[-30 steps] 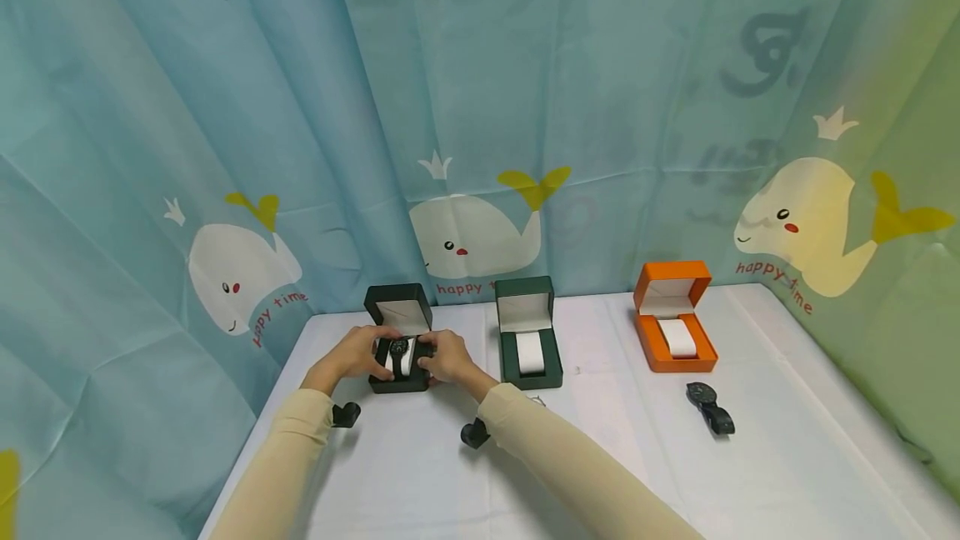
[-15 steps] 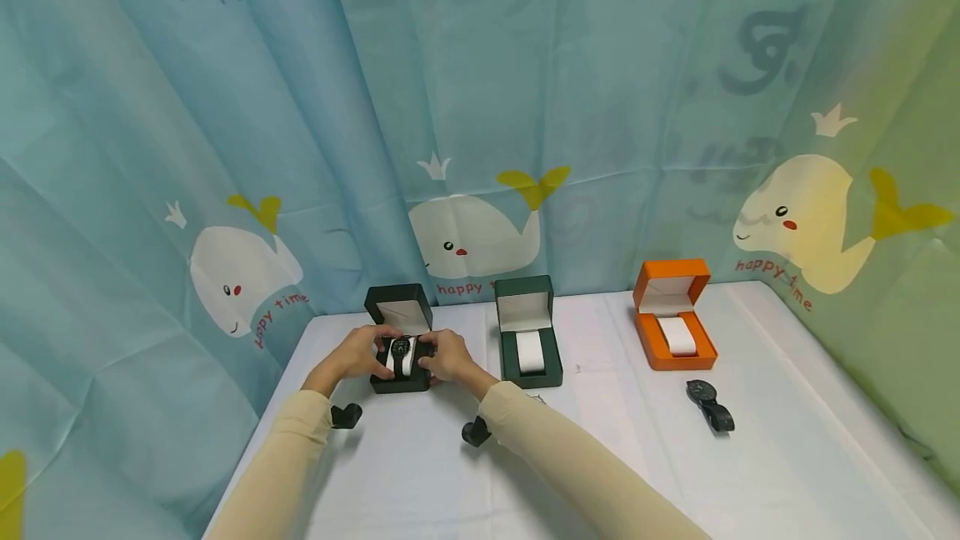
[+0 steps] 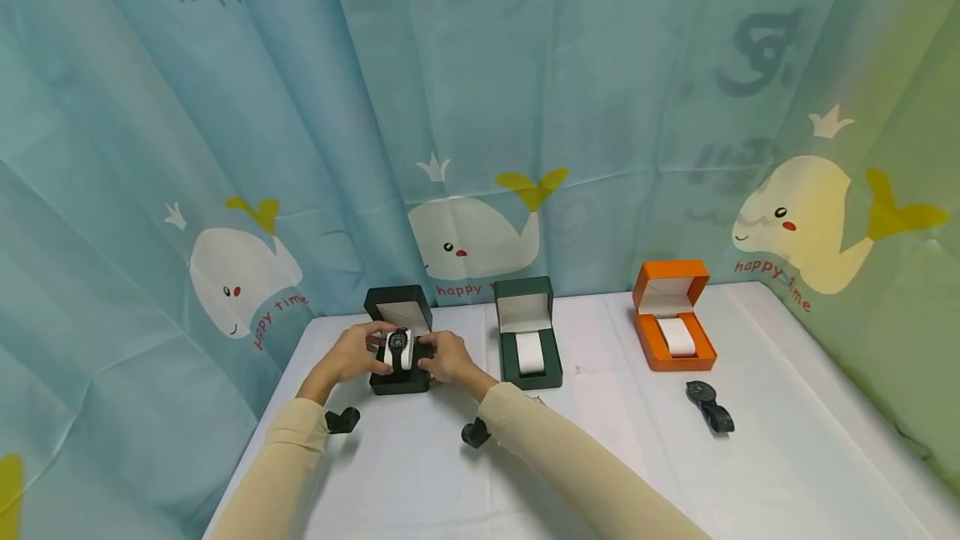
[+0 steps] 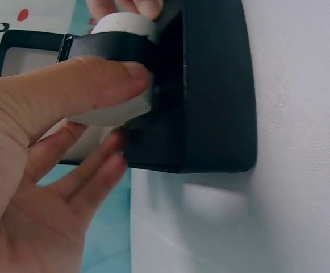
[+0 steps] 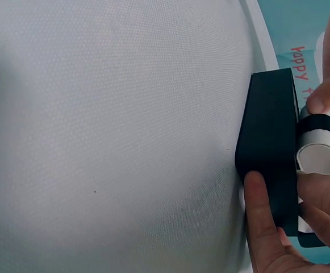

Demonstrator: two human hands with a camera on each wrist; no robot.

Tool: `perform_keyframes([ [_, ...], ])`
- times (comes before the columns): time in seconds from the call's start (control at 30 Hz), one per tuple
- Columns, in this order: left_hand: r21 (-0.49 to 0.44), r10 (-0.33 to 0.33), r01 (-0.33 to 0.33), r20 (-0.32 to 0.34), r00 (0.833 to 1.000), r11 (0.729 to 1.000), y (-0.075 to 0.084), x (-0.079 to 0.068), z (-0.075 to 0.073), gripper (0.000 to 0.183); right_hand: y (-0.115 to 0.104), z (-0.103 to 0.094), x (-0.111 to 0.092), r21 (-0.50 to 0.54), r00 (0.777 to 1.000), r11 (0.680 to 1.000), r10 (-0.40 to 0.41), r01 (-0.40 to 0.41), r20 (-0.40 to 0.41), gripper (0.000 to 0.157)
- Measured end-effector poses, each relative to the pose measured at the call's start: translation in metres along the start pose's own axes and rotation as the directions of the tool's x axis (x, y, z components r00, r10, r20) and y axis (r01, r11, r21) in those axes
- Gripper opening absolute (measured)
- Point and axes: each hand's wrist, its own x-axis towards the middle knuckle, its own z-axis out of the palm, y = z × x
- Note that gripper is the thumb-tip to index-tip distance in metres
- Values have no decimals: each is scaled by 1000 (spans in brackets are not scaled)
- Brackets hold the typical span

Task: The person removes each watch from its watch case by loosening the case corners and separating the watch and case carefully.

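A black wristwatch (image 3: pixel 397 341) is wrapped round a white cushion (image 3: pixel 408 355) at the opened black watch box (image 3: pixel 400 386), leftmost of the row. My left hand (image 3: pixel 351 355) pinches the cushion and watch, thumb over the black strap (image 4: pixel 111 46) in the left wrist view. The cushion stands partly out of the box's base, tilted. My right hand (image 3: pixel 448 357) holds the box by its right side; in the right wrist view a finger lies along the dark outer wall (image 5: pixel 270 131), while the thumb is at the rim beside the cushion.
An open green watch box (image 3: pixel 557 365) and an open orange one (image 3: pixel 651 352), each with a white cushion, stand to the right. Another black watch (image 3: pixel 708 407) lies before the orange box. A silvery thing (image 3: pixel 537 399) shows partly behind the right sleeve. A curtain hangs behind.
My left hand has raised the cushion with the watch slightly and shifted it a little left out of the box's base. The right hand stays on the box.
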Motion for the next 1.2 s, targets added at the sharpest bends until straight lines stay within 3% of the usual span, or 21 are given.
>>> perform_keyframes([
  [0.27, -101, -55, 50, -47, 997, 994, 3, -5, -2, 74, 2, 1, 1, 23, 1000, 1000, -6, 6, -1, 42],
  [0.7, -312, 94, -111, -68, 993, 943, 9, -9, 6, 69, 2, 0, 0, -3, 1000, 1000, -13, 13, 1, 42],
  [0.97, -373, 128, -146, -72, 989, 916, 11, -10, 7, 60, 1, 0, 0, 0, 1000, 1000, -14, 14, 5, 42],
  [1.2, -368, 120, -140, -75, 990, 919, 11, -11, 9, 55, 0, -1, -2, 7, 1000, 1000, -8, 8, 9, 43],
])
